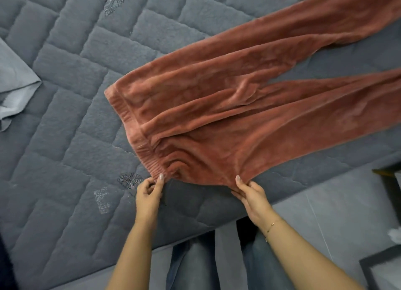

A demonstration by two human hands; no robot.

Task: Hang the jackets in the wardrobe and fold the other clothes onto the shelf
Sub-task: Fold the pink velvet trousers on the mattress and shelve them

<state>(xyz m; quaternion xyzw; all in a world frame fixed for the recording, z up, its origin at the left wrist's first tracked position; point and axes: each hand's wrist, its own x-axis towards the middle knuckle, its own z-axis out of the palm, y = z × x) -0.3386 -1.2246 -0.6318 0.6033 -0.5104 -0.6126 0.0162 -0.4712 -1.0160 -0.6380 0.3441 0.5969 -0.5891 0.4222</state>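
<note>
A pair of fuzzy rust-red trousers [227, 107] lies spread on the grey quilted bed [65, 138], its ribbed waistband toward me and both legs running off to the upper right. My left hand [148, 192] pinches the near corner of the waistband between thumb and fingers. My right hand [251, 194] grips the near side edge of the trousers a little further along, thumb on top of the cloth. Both hands hold the fabric at the bed's front edge.
A light grey cloth [13, 90] lies crumpled at the bed's left side. The bed's edge runs diagonally below my hands, with grey floor tiles [325, 214] beyond. Dark furniture corners [386, 181] stand at the right. My jeans-clad legs are below.
</note>
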